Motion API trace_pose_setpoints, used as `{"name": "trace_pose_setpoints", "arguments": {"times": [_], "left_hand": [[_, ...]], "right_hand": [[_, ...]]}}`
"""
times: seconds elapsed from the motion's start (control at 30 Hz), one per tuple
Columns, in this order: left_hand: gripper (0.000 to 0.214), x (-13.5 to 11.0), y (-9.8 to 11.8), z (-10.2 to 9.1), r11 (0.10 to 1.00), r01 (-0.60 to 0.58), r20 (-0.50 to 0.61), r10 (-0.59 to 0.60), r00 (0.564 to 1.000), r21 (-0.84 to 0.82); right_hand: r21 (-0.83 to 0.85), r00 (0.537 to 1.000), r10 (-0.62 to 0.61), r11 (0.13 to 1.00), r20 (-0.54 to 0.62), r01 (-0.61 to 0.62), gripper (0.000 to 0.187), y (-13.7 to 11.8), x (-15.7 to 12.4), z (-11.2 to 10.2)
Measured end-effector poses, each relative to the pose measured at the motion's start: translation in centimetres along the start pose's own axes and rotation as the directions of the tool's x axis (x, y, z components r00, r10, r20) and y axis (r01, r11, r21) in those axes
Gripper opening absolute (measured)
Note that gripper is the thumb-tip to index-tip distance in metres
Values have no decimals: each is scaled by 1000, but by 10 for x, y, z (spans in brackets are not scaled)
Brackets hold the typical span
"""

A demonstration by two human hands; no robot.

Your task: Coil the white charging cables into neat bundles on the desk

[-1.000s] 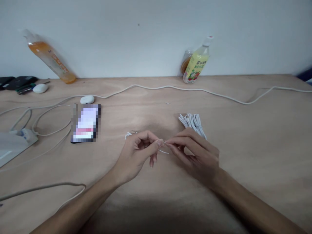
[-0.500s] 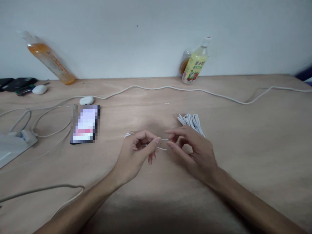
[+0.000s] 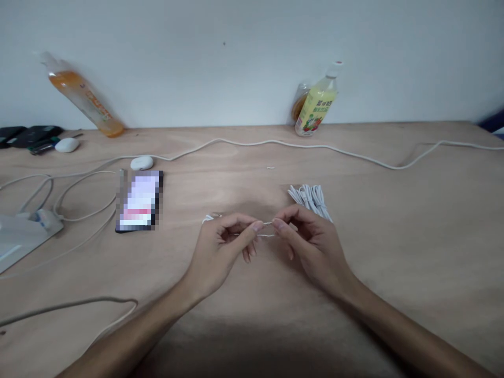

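Note:
My left hand (image 3: 226, 247) and my right hand (image 3: 311, 244) meet over the middle of the wooden table (image 3: 394, 236). Both pinch a thin white wire (image 3: 268, 229) between thumb and forefinger, the fingertips almost touching. A short loop of that wire pokes out behind my left hand. Just behind my right hand lies a bundle of white cable (image 3: 311, 198), partly hidden by my fingers.
A phone (image 3: 138, 200) lies left of my hands, a white earbud case (image 3: 142, 163) behind it. A long white cable (image 3: 315, 145) crosses the table. Two drink bottles (image 3: 81, 94) (image 3: 317, 102) lean on the wall. A charger and cords (image 3: 39, 218) sit far left.
Half a second ago my right fingers were apart from the wire; now they have closed on its end again, and both hands have drawn slightly closer together.

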State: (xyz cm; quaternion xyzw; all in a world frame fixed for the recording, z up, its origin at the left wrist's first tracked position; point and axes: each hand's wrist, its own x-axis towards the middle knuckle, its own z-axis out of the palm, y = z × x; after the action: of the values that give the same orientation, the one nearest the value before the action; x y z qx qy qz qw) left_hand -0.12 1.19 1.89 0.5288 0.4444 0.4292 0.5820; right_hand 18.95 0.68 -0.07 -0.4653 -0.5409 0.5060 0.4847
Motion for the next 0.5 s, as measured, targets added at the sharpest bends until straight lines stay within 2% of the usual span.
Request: {"name": "trace_pose_setpoints", "arguments": {"times": [0.17, 0.5], "left_hand": [[25, 1, -2, -2, 1000, 21, 8, -21, 1000, 9], [16, 1, -4, -3, 999, 36, -2, -36, 999, -4]], "right_hand": [[16, 999, -23, 1000, -23, 23, 25, 0, 4, -5], [-35, 995, -83, 996, -46, 82, 13, 0, 8, -8]]}}
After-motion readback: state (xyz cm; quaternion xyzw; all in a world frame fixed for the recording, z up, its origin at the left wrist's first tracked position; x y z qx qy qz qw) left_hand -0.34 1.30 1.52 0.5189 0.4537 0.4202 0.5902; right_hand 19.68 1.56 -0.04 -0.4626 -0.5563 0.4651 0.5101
